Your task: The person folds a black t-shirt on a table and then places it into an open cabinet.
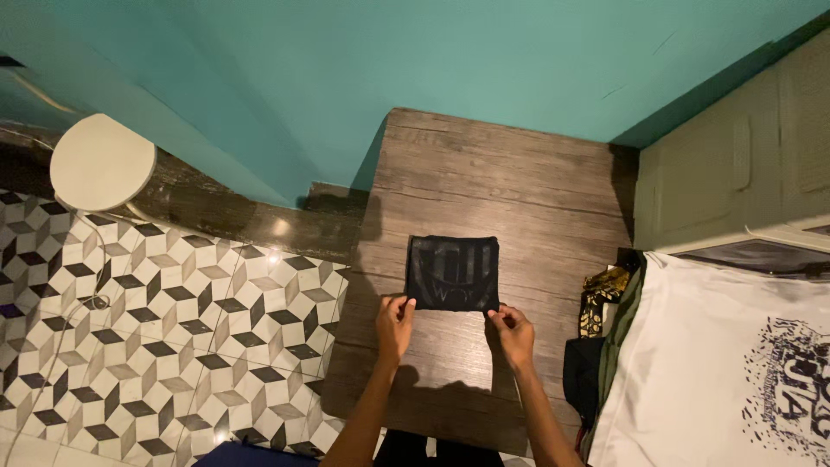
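Observation:
A black garment (452, 271) folded into a small square lies flat on a dark wooden table (501, 182), a faint pale print showing on its top. My left hand (394, 324) pinches its near left corner. My right hand (511, 331) pinches the near right corner. Both forearms reach up from the bottom edge of the view.
A white shirt with a black print (726, 363) lies at the right on a pile of other clothes (601, 337). A pale cabinet (735, 173) stands behind it. A round white stool (102, 163) stands on the patterned tile floor (156, 346) at the left. A teal wall (346, 69) is behind.

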